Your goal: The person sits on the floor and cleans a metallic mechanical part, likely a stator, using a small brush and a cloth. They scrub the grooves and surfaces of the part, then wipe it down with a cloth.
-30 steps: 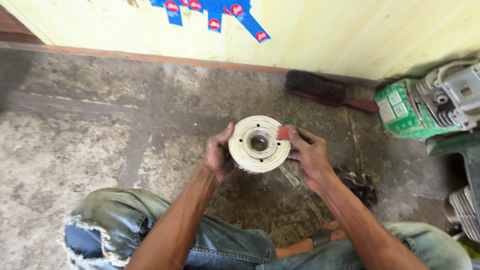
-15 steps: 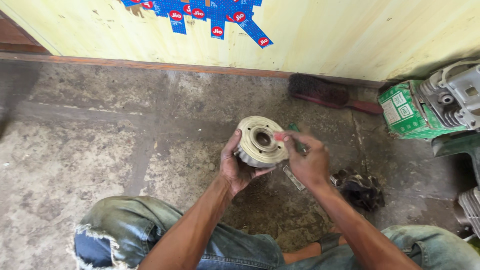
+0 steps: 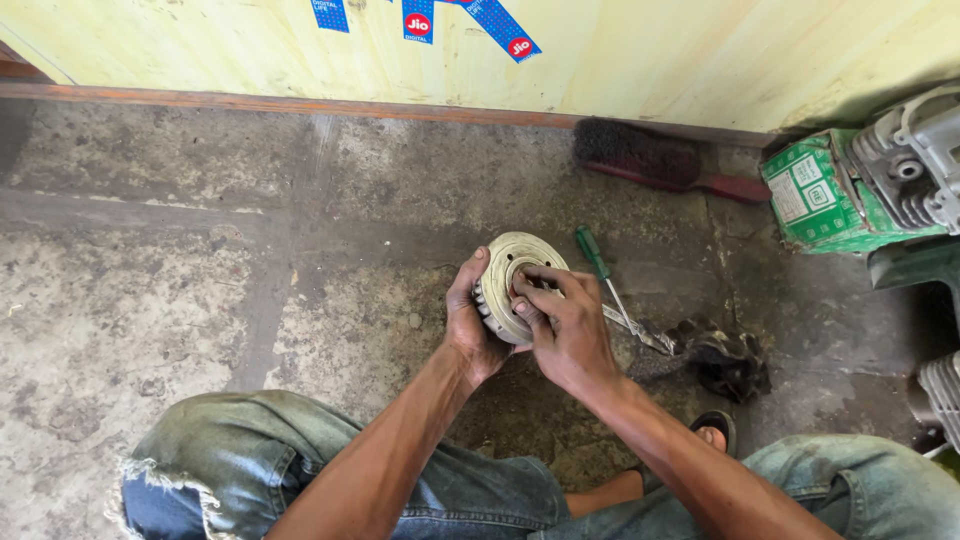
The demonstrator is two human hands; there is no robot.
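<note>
At frame centre, the left hand [image 3: 470,325] is gripping the round metal hub [image 3: 512,285] from behind, fingers wrapped on its rim. The right hand [image 3: 565,325] is pressing curled fingertips [image 3: 528,292] into its centre bore. A green-handled screwdriver [image 3: 603,276] is lying just right on the concrete floor [image 3: 200,260].

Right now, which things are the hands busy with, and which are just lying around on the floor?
Busy with:
- round pale metal disc with a centre hole, gripped by the left hand; the right hand has fingers on its face

Lying about:
- green-handled screwdriver
- dark-bristled brush with red handle
- green cardboard box
- grey finned engine part
</note>
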